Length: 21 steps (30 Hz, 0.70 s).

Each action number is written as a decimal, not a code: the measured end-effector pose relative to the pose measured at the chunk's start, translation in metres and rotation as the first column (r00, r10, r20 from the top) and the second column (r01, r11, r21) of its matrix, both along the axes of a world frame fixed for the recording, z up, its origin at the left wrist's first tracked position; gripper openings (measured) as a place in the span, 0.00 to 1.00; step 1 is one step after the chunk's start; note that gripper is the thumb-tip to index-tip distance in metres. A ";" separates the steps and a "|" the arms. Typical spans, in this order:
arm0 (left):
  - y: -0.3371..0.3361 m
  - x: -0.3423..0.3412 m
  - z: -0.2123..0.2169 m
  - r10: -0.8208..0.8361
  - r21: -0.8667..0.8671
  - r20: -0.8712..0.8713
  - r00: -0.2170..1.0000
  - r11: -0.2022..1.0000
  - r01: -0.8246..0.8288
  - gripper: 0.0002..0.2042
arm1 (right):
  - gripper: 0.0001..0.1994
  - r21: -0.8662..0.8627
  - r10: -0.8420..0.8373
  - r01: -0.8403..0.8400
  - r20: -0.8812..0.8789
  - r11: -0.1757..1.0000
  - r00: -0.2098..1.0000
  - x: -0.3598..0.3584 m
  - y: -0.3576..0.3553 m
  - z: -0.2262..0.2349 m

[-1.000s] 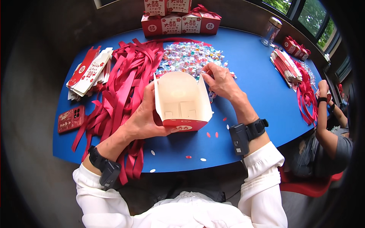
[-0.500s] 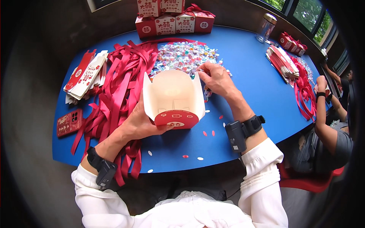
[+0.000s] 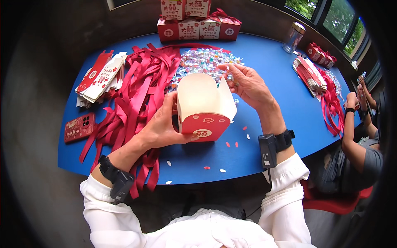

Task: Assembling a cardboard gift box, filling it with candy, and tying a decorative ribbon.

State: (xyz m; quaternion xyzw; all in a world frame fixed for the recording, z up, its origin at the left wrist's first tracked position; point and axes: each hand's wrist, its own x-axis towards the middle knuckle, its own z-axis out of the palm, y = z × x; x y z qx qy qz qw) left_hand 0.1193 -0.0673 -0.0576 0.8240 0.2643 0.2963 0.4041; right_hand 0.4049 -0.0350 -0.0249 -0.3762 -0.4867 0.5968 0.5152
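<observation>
My left hand (image 3: pixel 163 127) grips a red and cream paper box (image 3: pixel 209 127) by its left side, thumb on the red front. The box is tilted, with its flaps standing up and its cream inside of one flap facing me. Just beyond its right flap, my right hand (image 3: pixel 253 87) hovers with bent fingers drawn together beside the pile of small wrapped candies (image 3: pixel 204 60). Whatever lies between those fingertips is too small to make out. The inside bottom of the box is hidden by its front.
Dark red ribbons (image 3: pixel 142 78) and flat unfolded boxes (image 3: pixel 101 78) lie at left, near a red phone (image 3: pixel 79 127). Finished boxes (image 3: pixel 198 29) are stacked at the back. A glass jar (image 3: pixel 293 37) stands at back right; another person (image 3: pixel 357 142) sits at the right.
The box has tipped so that less of its inside shows, and my left hand has shifted a little right with it. My right hand has left the flap's tip and moved right.
</observation>
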 end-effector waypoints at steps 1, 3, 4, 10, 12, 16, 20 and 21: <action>-0.002 0.001 -0.001 0.073 0.017 0.014 0.997 0.997 -0.074 0.56 | 0.19 0.008 0.001 -0.001 0.028 1.000 1.000 -0.002 -0.002 0.001; -0.003 0.004 -0.002 0.143 0.031 0.034 0.989 0.989 -0.144 0.60 | 0.20 0.017 -0.002 0.001 0.061 1.000 0.998 -0.003 -0.005 0.004; -0.004 0.004 -0.002 0.136 0.041 0.080 0.988 0.989 -0.139 0.63 | 0.20 0.040 -0.016 0.012 0.101 0.999 0.995 -0.004 -0.007 0.006; -0.009 0.000 0.009 0.158 0.136 0.086 0.984 0.976 -0.169 0.67 | 0.20 0.102 -0.015 -0.004 0.185 0.995 0.983 -0.015 -0.019 0.018; -0.005 -0.001 0.011 0.123 0.214 0.109 0.986 0.966 -0.144 0.60 | 0.20 0.119 -0.023 -0.005 0.228 0.993 0.973 -0.018 -0.022 0.018; -0.001 -0.003 0.011 0.016 0.380 0.159 0.987 0.922 -0.076 0.48 | 0.20 0.157 -0.022 -0.016 0.239 0.987 0.971 -0.021 -0.021 0.014; -0.003 -0.003 0.009 -0.026 0.329 0.240 0.971 0.943 -0.056 0.50 | 0.19 0.149 -0.028 -0.014 0.281 0.989 0.959 -0.017 -0.024 0.020; -0.004 -0.002 0.008 -0.009 0.285 0.234 0.972 0.957 -0.059 0.52 | 0.19 0.149 -0.032 -0.011 0.280 0.989 0.959 -0.017 -0.026 0.022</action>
